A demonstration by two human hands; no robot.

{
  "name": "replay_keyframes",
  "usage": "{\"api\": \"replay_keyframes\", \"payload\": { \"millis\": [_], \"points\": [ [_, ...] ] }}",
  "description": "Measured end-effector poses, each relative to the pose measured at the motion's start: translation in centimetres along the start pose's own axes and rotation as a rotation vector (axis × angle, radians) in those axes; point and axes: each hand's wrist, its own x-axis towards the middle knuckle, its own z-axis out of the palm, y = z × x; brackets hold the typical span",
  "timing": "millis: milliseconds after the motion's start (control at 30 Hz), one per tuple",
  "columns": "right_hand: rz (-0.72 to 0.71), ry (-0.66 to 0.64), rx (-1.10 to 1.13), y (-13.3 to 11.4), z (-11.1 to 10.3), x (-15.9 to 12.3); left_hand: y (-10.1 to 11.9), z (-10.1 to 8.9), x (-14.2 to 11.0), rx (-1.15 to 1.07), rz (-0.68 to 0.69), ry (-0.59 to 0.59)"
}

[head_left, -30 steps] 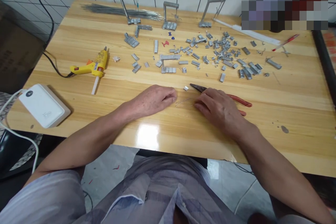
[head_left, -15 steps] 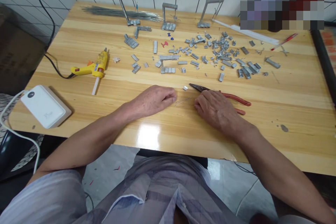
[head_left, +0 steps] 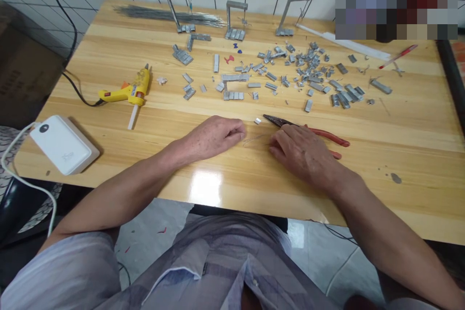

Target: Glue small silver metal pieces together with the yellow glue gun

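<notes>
My left hand (head_left: 218, 138) rests on the wooden table, fingers curled closed with the thumb against them. Whatever it holds, if anything, is hidden. A thin wire (head_left: 254, 139) with a bent end spans the gap between my hands, its left end close to my left fingertips. My right hand (head_left: 300, 152) is closed at the wire's other end, its fingers pinched and partly hidden. Under and beside that hand lie pliers with red handles (head_left: 329, 135), their dark jaws pointing left. A small shiny metal piece (head_left: 257, 120) sits just left of the jaw tips.
Many small metal pieces (head_left: 312, 75) are scattered beyond my hands. Several metal bracket-like frames (head_left: 236, 34) stand farther back, near a bundle of wires (head_left: 145, 13). A yellow glue gun (head_left: 136, 89) and white power bank (head_left: 65, 145) lie left. A red pen (head_left: 399, 56) lies right.
My right fingers have drawn in closer together and shifted very slightly by the wire. My left hand, the pliers and the metal pieces stay put; the view sways slightly.
</notes>
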Motion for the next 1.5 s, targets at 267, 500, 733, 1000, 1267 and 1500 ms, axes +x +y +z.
{"api": "replay_keyframes", "payload": {
  "millis": [267, 500, 733, 1000, 1267, 1500],
  "points": [
    [-0.035, -0.047, -0.084, -0.6, -0.5, 0.4, -0.2, 0.1, 0.1, -0.032, 0.014, 0.012],
    [0.006, -0.016, 0.018, -0.1, -0.4, 0.1, -0.1, 0.3, 0.1, -0.069, -0.011, 0.038],
    [-0.043, -0.066, -0.069, -0.7, -0.4, 0.2, -0.2, 0.4, 0.2, -0.077, 0.0, 0.048],
    [0.032, -0.106, 0.056, -1.1, -1.0, 0.3, -0.4, 0.6, 0.2, -0.058, 0.025, 0.056],
    [0.013, -0.088, 0.054, -1.5, -0.9, 0.2, 0.1, 0.5, 0.2, -0.088, 0.012, 0.047],
    [0.017, 0.217, 0.193, -1.3, -0.8, 0.0, 1.2, 0.7, -0.1, -0.364, 0.013, 0.01]
  ]
}}
